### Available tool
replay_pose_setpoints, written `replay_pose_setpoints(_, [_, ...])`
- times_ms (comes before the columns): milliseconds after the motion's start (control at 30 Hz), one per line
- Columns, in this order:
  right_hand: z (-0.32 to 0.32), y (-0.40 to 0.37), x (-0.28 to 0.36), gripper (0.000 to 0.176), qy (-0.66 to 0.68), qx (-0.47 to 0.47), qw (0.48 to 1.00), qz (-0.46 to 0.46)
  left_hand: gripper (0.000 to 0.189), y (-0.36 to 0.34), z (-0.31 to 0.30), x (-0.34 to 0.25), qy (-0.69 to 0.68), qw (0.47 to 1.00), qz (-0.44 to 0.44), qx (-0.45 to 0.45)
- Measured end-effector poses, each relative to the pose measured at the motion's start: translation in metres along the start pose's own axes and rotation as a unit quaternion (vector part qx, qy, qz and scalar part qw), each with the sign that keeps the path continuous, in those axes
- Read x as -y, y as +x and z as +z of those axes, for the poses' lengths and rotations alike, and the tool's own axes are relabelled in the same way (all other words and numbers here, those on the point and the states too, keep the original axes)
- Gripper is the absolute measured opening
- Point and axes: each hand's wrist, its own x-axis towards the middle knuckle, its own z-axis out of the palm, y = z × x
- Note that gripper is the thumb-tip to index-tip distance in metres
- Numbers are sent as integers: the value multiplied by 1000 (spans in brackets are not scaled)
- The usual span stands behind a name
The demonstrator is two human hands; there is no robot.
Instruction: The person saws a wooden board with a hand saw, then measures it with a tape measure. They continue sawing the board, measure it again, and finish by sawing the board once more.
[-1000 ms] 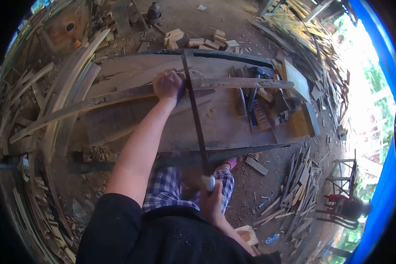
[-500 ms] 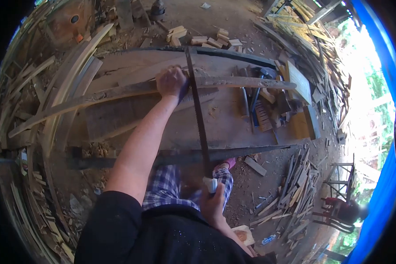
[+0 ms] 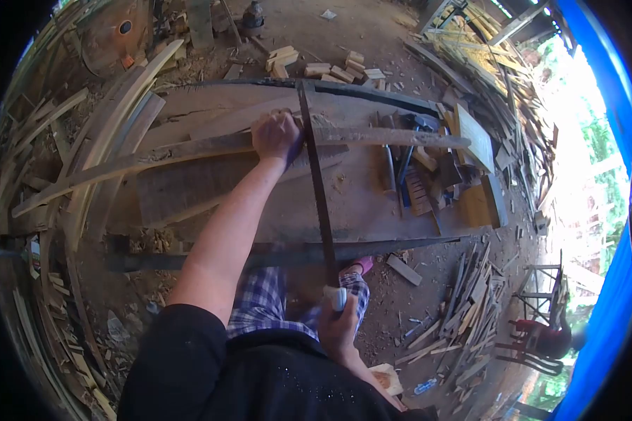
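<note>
A long wooden strip [image 3: 147,157] lies across the low workbench [image 3: 260,203]. My left hand [image 3: 278,135] is closed round the strip, just left of the saw blade. The long dark handsaw [image 3: 318,182] crosses the strip, its far end near the bench's back edge. Its handle, with a pale blue and white part, is in my closed right hand [image 3: 338,323], low in front of my body. Right of the blade, the strip's other part [image 3: 393,137] reaches over several tools.
Hand tools [image 3: 406,165] and wood blocks lie on the bench's right side. Short offcuts [image 3: 344,72] are on the ground behind it. Wood scraps [image 3: 463,302] pile up at the right, with a red chair [image 3: 541,340] beyond. Long boards [image 3: 112,133] lean at the left.
The view has shifted slightly. The strip's right part sits a little lower at its end. Both hands keep their hold, with the saw in almost the same place.
</note>
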Motion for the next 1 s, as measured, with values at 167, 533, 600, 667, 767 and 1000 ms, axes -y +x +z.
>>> replay_pose_setpoints(167, [54, 123, 8, 19, 5, 18, 1000, 2, 25, -3, -9, -3, -3, 1000, 28, 10])
replay_pose_setpoints(533, [12, 28, -2, 22, 27, 2, 999, 19, 26, -2, -6, -4, 6, 999, 12, 46])
replay_pose_setpoints(600, [43, 99, 6, 20, 26, 11, 999, 31, 26, 0, -13, -7, 5, 1000, 22, 20])
replay_pose_setpoints(667, [57, 125, 14, 21, 24, 11, 999, 23, 28, 1, -14, -4, -3, 999, 25, 30])
replay_pose_setpoints(767, [51, 112, 10, 21, 48, 8, 998, 35, 28, 5, -4, -5, 4, 999, -11, 34])
replay_pose_setpoints(1000, [18, 17, -9, 24, 58, -7, 998, 25, 29, 5, 41, 11, -18, 999, -33, 27])
